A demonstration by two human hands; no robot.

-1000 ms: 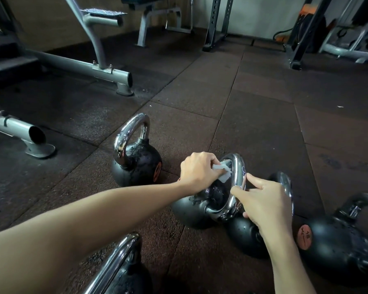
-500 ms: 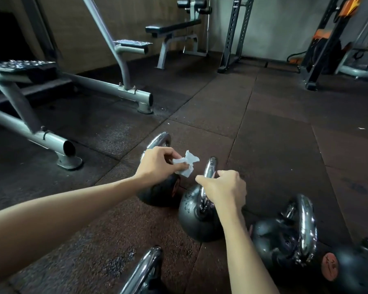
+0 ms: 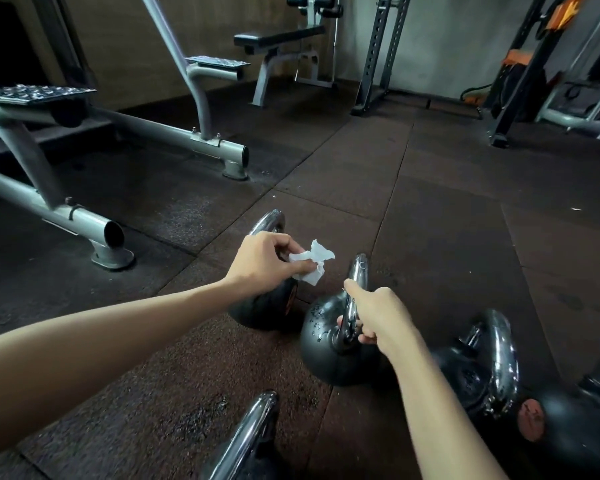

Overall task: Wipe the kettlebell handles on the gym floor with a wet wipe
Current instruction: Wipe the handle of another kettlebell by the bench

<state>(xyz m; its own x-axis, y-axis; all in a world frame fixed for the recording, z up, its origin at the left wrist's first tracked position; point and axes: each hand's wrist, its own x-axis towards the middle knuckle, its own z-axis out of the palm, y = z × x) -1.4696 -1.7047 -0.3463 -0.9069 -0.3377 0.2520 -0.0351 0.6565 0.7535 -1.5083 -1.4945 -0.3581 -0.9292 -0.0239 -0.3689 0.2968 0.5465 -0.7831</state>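
A person's left hand [image 3: 267, 261] pinches a crumpled white wet wipe [image 3: 312, 263] between thumb and curled fingers. The wipe is held in the air just left of, and apart from, the chrome handle [image 3: 358, 271] of the middle kettlebell [image 3: 321, 344], which stands upright on the dark rubber floor tiles [image 3: 430, 254]. The right hand [image 3: 378, 317] grips that handle low down, fingers wrapped round the bar and thumb laid up along it. Droplets dot the kettlebell's black ball. A second kettlebell [image 3: 267, 311], with an orange mark on its side, stands behind the left hand. To the right, a third kettlebell [image 3: 465, 372] lies tilted beside a fourth kettlebell [image 3: 575, 431] at the frame's edge. Another chrome handle [image 3: 250, 434] juts in at the bottom edge. Grey machine frames [image 3: 84, 220], a padded bench [image 3: 281, 38] and a steel rack [image 3: 378, 53] stand toward the far walls.
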